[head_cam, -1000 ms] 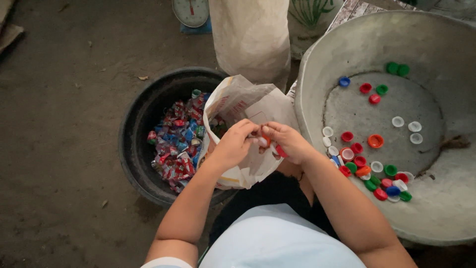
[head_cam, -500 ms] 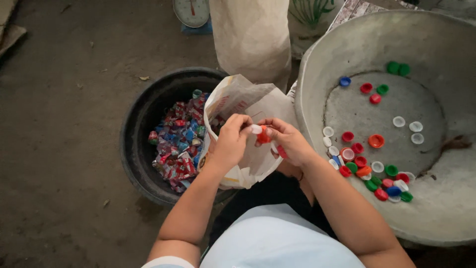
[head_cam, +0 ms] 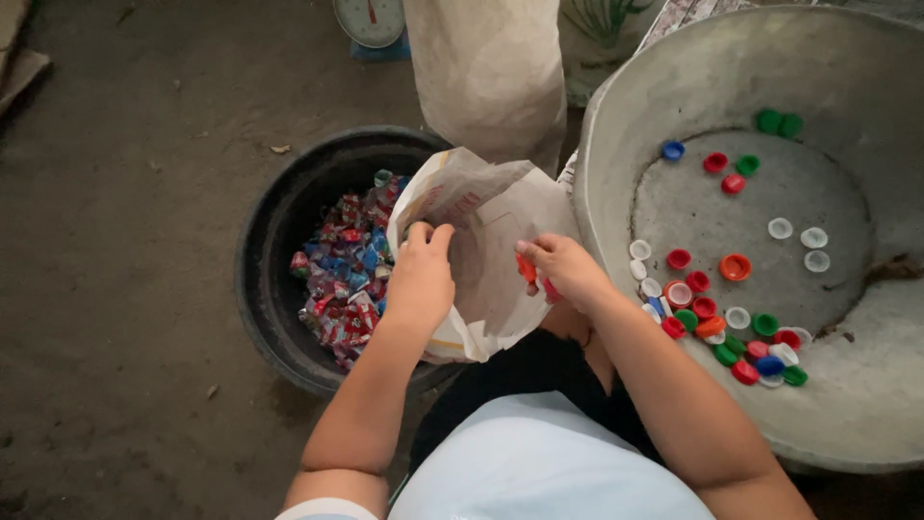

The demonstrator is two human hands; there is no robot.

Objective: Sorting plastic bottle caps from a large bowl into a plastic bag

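The left hand (head_cam: 420, 274) reaches forward from a bent arm, its fingers curled over the near edge of a crumpled off-white paper-like sack (head_cam: 486, 241) and gripping it, holding the mouth open. The right hand (head_cam: 563, 270) comes in from the right, its forearm running diagonally up from the lower right, with fingertips pinched narrow on small red plastic bottle caps (head_cam: 531, 273) at the sack's mouth. The sack sits between a round black tub (head_cam: 279, 241) holding crushed red and blue wrappers (head_cam: 346, 274) and a large grey metal basin (head_cam: 866, 404) scattered with loose coloured caps (head_cam: 731, 332).
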